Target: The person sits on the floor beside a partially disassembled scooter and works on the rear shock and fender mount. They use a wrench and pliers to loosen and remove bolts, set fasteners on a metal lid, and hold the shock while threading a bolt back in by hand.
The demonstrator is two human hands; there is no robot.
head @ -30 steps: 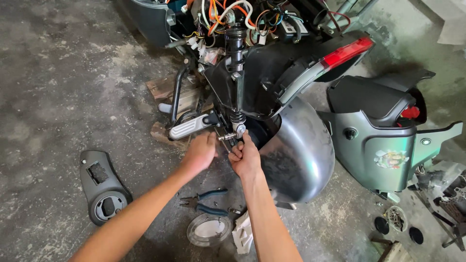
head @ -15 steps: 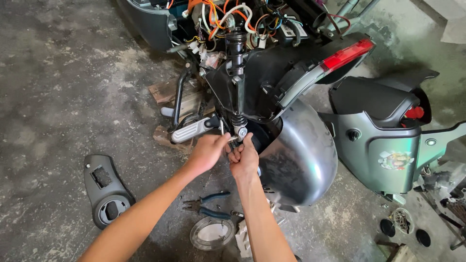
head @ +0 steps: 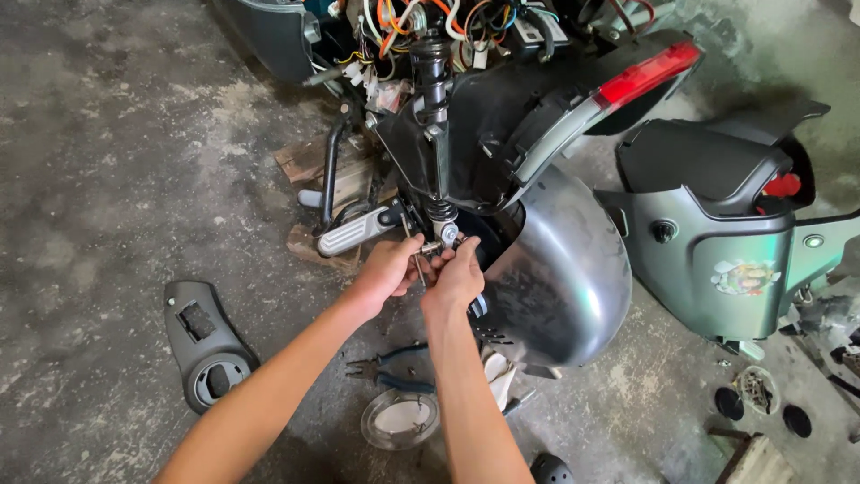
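Left hand (head: 387, 269) and right hand (head: 459, 276) both curled tight around small metal fitting (head: 441, 240) under scooter's shock spring (head: 439, 211), fingers closed.

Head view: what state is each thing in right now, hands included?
Left hand: closed on a thin metal tool at the shock's lower mount.
Right hand: gripping the same mount.
Grey scooter rear fender: still fitted.
Coloured wiring bundle: exposed, uncovered.
Dark grey plastic side panel: removed, lying on the floor.
Blue-handled pliers: lying on the floor, unused.
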